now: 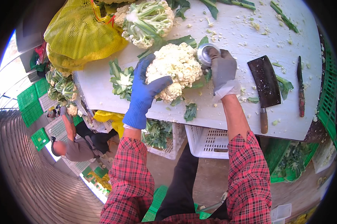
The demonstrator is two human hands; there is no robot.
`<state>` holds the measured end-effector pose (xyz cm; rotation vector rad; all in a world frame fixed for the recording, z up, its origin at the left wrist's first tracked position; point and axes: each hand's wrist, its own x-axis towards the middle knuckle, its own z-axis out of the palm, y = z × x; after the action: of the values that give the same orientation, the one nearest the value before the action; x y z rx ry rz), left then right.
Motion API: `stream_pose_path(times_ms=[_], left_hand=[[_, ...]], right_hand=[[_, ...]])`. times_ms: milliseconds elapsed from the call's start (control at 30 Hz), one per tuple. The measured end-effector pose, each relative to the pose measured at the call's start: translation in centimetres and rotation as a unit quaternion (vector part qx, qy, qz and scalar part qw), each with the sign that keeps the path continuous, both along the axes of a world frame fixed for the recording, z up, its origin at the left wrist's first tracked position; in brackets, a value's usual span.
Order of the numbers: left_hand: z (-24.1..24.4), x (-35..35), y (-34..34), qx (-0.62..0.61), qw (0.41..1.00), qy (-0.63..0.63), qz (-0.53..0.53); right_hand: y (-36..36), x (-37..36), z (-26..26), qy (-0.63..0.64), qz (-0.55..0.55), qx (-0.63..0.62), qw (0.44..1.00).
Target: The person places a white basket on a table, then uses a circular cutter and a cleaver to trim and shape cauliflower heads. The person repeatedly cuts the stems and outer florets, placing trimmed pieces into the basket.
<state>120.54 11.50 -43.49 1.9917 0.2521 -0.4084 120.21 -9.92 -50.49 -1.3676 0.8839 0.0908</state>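
Observation:
My left hand (149, 81), in a blue coated glove, holds a large white cauliflower head (175, 65) against the table, thumb and fingers spread around its left side. In my right hand (223, 63), gloved in grey, is a round metal tool (206, 54) like a ring or shallow cup, beside the right edge of the head; its exact kind cannot be told. Green leaves lie under and behind this head. Beyond it rests another cauliflower (149, 22), stalk side up. A cut leafy cauliflower base (125, 84) lies left of my left hand.
On the white table (185, 112) are a cleaver (265, 81), a narrow knife (300, 86), leaf pieces and crumbs. A yellow mesh sack (84, 33) stands at upper left. White crates (210, 140) and a green crate (283, 156) sit below the edge. A co-worker (81, 148) is at left.

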Motion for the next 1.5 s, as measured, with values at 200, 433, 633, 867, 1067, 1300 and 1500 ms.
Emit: stream_pose_path(times_ms=[200, 433, 633, 867, 1067, 1300, 1500], left_hand=[[0.0, 0.0, 0.2, 0.069, 0.995, -0.042, -0.056], [-0.2, -0.2, -1.1, 0.057, 0.996, -0.059, -0.040], [-0.7, -0.5, -1.0, 0.124, 0.984, -0.111, -0.067], [-0.6, -0.5, -1.7, 0.089, 0.990, -0.096, -0.060], [-0.5, -1.0, -1.7, 0.203, 0.965, -0.145, -0.084], [-0.3, -0.7, -3.2, 0.123, 0.989, -0.069, -0.037], [-0.7, -1.1, -2.0, 0.053, 0.998, -0.033, 0.001]], right_hand=[[2.0, -2.0, 2.6, -0.100, 0.096, -0.175, 0.975], [-0.6, -1.5, 0.1, 0.026, 0.020, -0.048, 0.998], [-8.4, 0.4, -3.5, -0.029, 0.042, -0.272, 0.961], [-18.8, 0.0, -3.5, 0.000, 0.043, -0.409, 0.912], [-20.5, -10.3, 0.0, -0.052, -0.143, -0.257, 0.954], [-26.0, -15.9, -1.5, 0.157, 0.114, -0.608, 0.770], [-28.2, -15.5, -2.7, 0.167, 0.194, -0.574, 0.777]])
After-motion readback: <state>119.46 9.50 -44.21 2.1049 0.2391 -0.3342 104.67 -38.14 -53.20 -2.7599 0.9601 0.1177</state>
